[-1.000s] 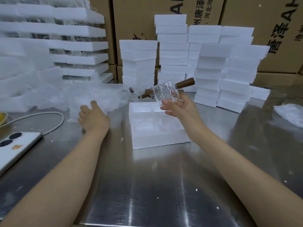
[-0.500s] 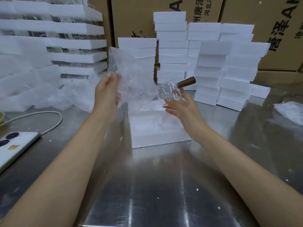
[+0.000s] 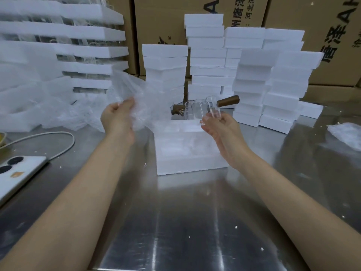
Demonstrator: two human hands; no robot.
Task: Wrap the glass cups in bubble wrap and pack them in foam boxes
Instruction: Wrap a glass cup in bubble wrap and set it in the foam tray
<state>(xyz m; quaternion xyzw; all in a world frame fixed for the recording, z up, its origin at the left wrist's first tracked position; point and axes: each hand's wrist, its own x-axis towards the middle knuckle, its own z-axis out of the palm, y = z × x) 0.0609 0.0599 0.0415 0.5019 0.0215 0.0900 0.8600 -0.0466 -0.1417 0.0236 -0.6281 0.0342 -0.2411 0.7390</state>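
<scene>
Bright, even overhead light, streaky glare on the steel table (image 3: 175,231), soft blur, wide-angle bowing at edges.

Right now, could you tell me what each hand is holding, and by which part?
The left hand grips a bubble wrap sheet by its lower edge; the right hand holds the glass cup by its body, the wooden handle free.

The foam box (image 3: 187,149) and the foam stacks (image 3: 273,75) behind it are showing plain white. The counter (image 3: 175,222) under it is gleaming silver-grey, flecked white. Above the box, the cup (image 3: 205,111) is looking clear, its handle (image 3: 228,100) dark brown. The bubble wrap (image 3: 140,94) left of the box is looking translucent and dimpled. Behind the box, cartons (image 3: 160,22) are showing tan with black lettering. Far left of it, a white phone (image 3: 19,175) is showing black lens rings.
</scene>
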